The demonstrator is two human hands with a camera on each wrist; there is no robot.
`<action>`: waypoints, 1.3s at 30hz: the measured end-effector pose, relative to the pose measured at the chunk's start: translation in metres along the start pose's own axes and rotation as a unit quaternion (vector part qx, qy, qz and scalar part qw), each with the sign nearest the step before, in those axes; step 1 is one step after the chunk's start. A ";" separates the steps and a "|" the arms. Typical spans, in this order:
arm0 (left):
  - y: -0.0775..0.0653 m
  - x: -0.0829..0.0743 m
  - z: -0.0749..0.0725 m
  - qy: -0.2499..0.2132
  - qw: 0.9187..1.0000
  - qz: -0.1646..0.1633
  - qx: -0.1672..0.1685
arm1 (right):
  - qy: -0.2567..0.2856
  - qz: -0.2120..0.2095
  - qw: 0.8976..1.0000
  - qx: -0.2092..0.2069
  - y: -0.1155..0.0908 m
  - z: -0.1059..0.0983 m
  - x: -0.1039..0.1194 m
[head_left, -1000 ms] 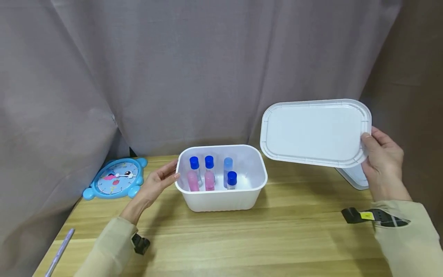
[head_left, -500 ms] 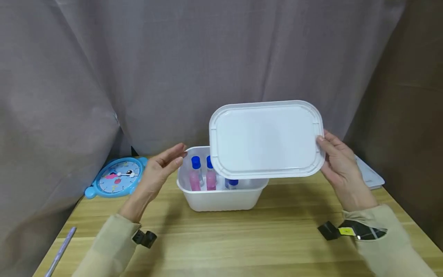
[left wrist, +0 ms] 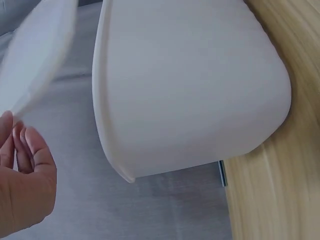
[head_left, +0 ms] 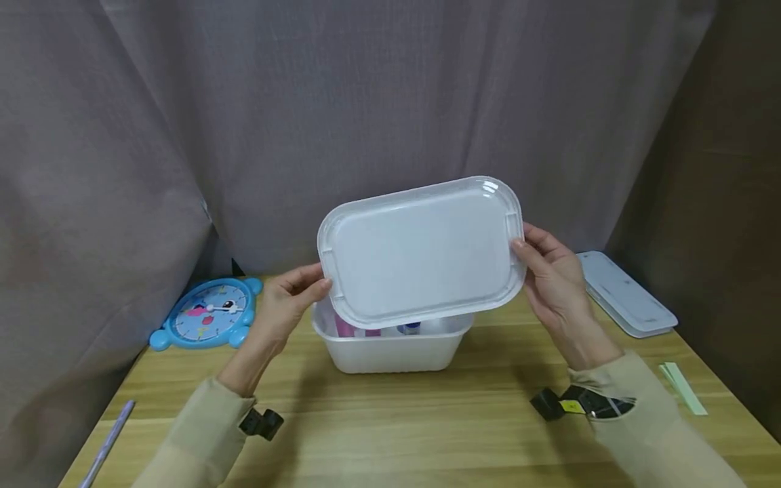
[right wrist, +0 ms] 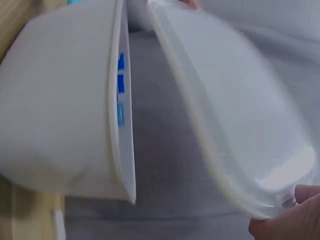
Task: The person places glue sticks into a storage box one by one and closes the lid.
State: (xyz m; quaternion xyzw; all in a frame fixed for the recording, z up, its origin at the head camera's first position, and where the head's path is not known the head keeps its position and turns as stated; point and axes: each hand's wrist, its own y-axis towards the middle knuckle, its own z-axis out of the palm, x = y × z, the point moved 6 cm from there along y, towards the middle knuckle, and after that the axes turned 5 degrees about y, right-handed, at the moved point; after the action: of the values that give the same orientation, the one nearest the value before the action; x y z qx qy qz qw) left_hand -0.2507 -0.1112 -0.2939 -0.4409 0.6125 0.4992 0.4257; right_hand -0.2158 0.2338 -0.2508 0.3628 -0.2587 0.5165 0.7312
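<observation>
A white rectangular lid (head_left: pixel 421 254) with rounded corners is held tilted above a white plastic box (head_left: pixel 390 354). My left hand (head_left: pixel 283 305) pinches the lid's left edge between thumb and fingers, while my right hand (head_left: pixel 558 295) grips its right edge. In the head view the lid covers much of the box's opening. Below its lower edge show parts of pink bottles (head_left: pixel 344 327) and a blue-capped bottle (head_left: pixel 410 329) standing inside. Through the gap in the right wrist view, blue caps (right wrist: pixel 121 83) appear behind the box rim.
A blue toy clock (head_left: pixel 210 312) lies at the left of the wooden table (head_left: pixel 390 434), with a purple pen (head_left: pixel 108 440) nearer the front. Flat white lids or panels (head_left: pixel 631 295) lie at the right, behind pale green strips (head_left: pixel 683 388). A grey curtain (head_left: pixel 390 102) hangs behind.
My right hand has carried the lid leftward from the right side to over the box. My left hand has left the box rim and taken hold of the lid's left edge.
</observation>
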 end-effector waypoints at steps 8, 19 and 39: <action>0.001 -0.012 -0.009 -0.019 0.995 0.067 -0.076 | -0.181 -0.157 0.970 -0.038 -0.003 0.003 0.019; 0.001 0.001 -0.010 -0.036 0.998 0.050 -0.013 | -0.258 -0.039 0.962 0.080 -0.002 -0.016 -0.016; -0.001 0.039 -0.010 0.106 0.990 -0.087 0.030 | -0.467 0.088 0.873 0.109 0.007 -0.035 -0.065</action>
State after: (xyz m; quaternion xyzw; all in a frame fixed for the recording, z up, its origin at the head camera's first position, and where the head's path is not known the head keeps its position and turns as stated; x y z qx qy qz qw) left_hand -0.2602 -0.1253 -0.3307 -0.5302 0.6283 0.3923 0.4126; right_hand -0.2437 0.2260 -0.3186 0.6150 -0.5428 0.3740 0.4327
